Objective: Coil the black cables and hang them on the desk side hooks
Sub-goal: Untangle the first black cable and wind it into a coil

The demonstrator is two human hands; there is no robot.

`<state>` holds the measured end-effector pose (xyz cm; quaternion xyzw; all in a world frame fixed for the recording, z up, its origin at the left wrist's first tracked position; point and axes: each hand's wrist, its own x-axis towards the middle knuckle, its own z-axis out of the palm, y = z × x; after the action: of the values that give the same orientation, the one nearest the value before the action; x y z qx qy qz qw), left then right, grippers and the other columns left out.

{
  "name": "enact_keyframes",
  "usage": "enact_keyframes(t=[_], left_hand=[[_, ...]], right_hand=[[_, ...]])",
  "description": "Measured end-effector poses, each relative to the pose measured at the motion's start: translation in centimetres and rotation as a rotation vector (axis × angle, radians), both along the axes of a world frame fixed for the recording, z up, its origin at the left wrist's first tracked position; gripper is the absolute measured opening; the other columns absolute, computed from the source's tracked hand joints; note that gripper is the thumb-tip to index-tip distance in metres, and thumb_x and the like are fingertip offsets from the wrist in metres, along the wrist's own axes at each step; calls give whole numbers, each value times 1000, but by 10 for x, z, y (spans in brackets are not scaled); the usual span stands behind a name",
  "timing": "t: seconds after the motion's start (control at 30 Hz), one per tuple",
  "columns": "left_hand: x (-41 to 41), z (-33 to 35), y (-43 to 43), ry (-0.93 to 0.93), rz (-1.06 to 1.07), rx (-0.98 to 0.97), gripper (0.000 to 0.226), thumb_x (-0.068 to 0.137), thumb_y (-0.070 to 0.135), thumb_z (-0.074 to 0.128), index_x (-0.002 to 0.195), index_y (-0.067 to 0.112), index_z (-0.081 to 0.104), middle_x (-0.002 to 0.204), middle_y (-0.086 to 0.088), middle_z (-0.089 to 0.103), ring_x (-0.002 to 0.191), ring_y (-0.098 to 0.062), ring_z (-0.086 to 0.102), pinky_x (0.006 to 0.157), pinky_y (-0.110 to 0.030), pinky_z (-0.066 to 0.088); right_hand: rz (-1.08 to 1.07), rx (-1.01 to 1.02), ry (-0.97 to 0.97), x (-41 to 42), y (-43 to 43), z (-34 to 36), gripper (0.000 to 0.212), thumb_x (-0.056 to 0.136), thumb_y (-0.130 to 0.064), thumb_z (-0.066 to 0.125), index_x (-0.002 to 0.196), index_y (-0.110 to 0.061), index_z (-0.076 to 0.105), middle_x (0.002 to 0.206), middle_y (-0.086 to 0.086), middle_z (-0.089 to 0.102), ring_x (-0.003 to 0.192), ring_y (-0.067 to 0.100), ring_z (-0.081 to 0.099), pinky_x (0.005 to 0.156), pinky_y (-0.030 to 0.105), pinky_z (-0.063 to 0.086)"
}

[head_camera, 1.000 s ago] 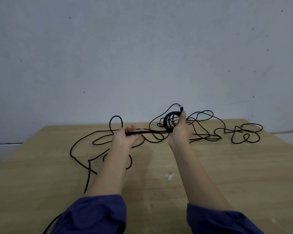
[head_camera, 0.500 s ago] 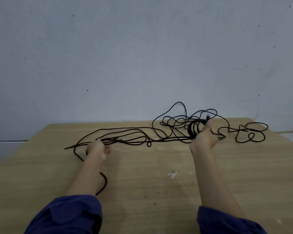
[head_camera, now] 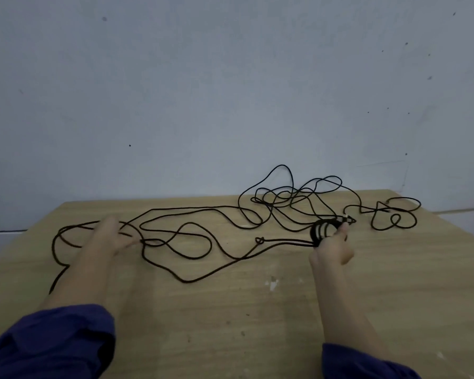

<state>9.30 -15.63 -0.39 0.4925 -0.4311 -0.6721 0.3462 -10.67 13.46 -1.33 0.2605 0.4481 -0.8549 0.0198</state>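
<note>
Wooden counter (head_camera: 257,324) against a pale wall: the black cable (head_camera: 188,281) lies loose across it. Your right hand (head_camera: 333,250) pinches the small coil (head_camera: 322,231). Your left hand (head_camera: 110,236) is blurred, so I cannot tell its grip. Draw slack gently and make equal loops.

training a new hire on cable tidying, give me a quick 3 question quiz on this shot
1. True or false: the left hand holds the coil.
2. Where does the uncoiled black cable mostly lie? A on the wooden table; B on the floor; C on a hook.
3. Fill in: on the strands leading left from the coil sits a small ____.
Key: 1 false, the right hand grips it. 2 A. 3 knot.
</note>
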Motion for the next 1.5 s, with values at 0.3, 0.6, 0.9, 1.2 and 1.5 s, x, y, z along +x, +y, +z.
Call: enact_keyframes(t=[0.3, 0.6, 0.9, 1.2, 1.5], left_hand=[[-64, 17, 159, -168, -1126, 38, 85, 89, 66, 13, 77, -6, 57, 61, -15, 65, 44, -13, 53, 40, -16, 41], [-100, -10, 188, 757, -306, 389, 34, 101, 28, 33, 76, 8, 44, 86, -13, 60, 80, -22, 58, 86, -42, 45], [-89, 2, 187, 358, -351, -9, 24, 93, 9, 38, 76, 3, 52, 78, -14, 57, 68, -23, 54, 66, -33, 48], [-101, 4, 177, -55, -324, -153, 29, 95, 19, 35, 81, 5, 56, 90, -21, 61, 84, -34, 60, 74, -40, 49], [-85, -8, 153, -154, -359, -209, 28, 78, 18, 56, 53, 14, 45, 50, 1, 40, 47, -16, 32, 46, -22, 27]], right_hand=[[136, -127, 149, 30, -49, 8, 39, 93, -39, 52, 108, -3, 54, 78, -1, 52, 84, 20, 54, 76, 31, 46], [265, -123, 173, 51, -62, 14, 36, 92, -36, 55, 78, -3, 52, 74, 8, 53, 68, 24, 55, 66, 40, 51], [374, 417, 422, 60, -53, 0, 35, 93, -34, 53, 68, -10, 53, 61, -1, 49, 67, 21, 49, 59, 28, 39], [585, 747, 599, 84, -68, -5, 40, 96, -36, 45, 88, 1, 59, 76, 12, 60, 73, 24, 52, 62, 28, 34], [979, 1142, 710, 84, -50, 10, 58, 100, -42, 17, 92, -7, 62, 106, 13, 62, 104, 30, 56, 95, 41, 41]])
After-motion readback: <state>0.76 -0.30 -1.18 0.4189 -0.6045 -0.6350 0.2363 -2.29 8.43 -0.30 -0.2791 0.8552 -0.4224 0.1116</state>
